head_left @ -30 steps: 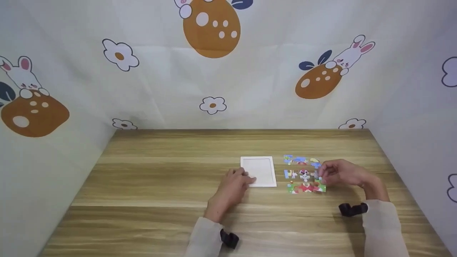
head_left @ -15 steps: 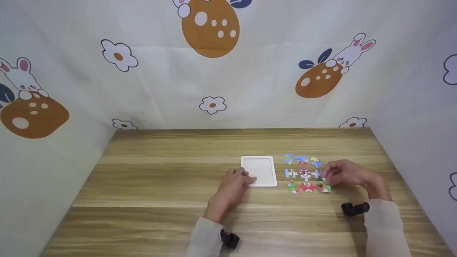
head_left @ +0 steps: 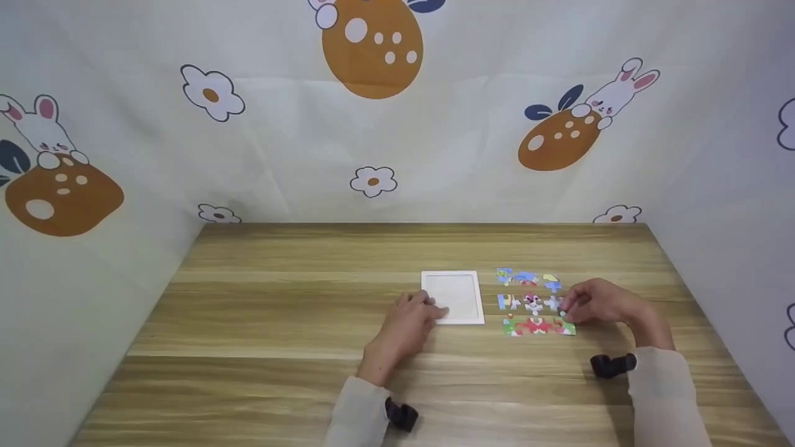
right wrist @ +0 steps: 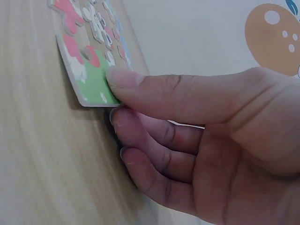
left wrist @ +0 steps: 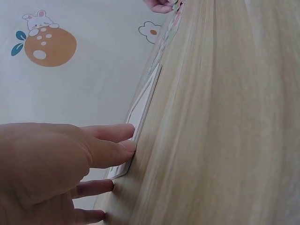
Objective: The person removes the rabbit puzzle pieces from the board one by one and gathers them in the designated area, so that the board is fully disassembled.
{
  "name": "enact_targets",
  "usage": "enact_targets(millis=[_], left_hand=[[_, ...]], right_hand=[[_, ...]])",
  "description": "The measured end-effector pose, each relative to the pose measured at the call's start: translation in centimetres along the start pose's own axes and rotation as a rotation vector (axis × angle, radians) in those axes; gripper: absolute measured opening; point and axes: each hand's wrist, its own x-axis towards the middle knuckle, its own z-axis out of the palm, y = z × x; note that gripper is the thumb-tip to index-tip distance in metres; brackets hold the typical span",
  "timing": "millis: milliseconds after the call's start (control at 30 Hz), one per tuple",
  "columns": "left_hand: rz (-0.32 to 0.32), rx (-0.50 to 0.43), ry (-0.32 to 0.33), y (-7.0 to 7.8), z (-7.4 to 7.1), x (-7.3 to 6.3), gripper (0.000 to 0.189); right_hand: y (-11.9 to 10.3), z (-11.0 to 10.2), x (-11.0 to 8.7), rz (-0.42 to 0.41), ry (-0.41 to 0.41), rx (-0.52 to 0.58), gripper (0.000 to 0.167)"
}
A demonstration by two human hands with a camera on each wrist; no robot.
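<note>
My right hand (head_left: pixel 602 303) pinches a green corner jigsaw piece (right wrist: pixel 96 79) at its edge, thumb on top and fingertips under it. That piece is slightly raised off the table in the right wrist view. It sits at the right end of the nearest row of jigsaw pieces (head_left: pixel 535 325), beside the red middle piece. Several more pieces lie spaced out in the rows behind, including one with a face (head_left: pixel 531 302). My left hand (head_left: pixel 407 323) rests on the near left corner of a white puzzle frame (head_left: pixel 480 298), its thumb and fingertips touching the rim (left wrist: pixel 149 101).
The wood-grain table (head_left: pixel 279 310) carries the frame and pieces. Behind it and at both sides hangs a pale curtain (head_left: pixel 279 143) printed with rabbits and flowers. A black wrist mount (head_left: pixel 612 365) sits by my right sleeve, another (head_left: pixel 401 415) by the left.
The green corner piece in my right hand has shifted a little to the right and settled lower beside the red piece. My left hand stays on the frame.
</note>
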Motion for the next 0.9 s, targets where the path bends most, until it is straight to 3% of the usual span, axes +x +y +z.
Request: enact_targets(millis=[633,900], left_hand=[[0.007,0.016,0.002,0.14,-0.17,-0.04,0.034],[0.024,0.023,0.019,0.12,-0.11,0.01,0.032]], right_hand=[[-0.38,0.04,-0.01,0.071,0.020,-0.058,0.020],[-0.30,0.25,0.06,0.024,0.032,-0.030,0.018]])
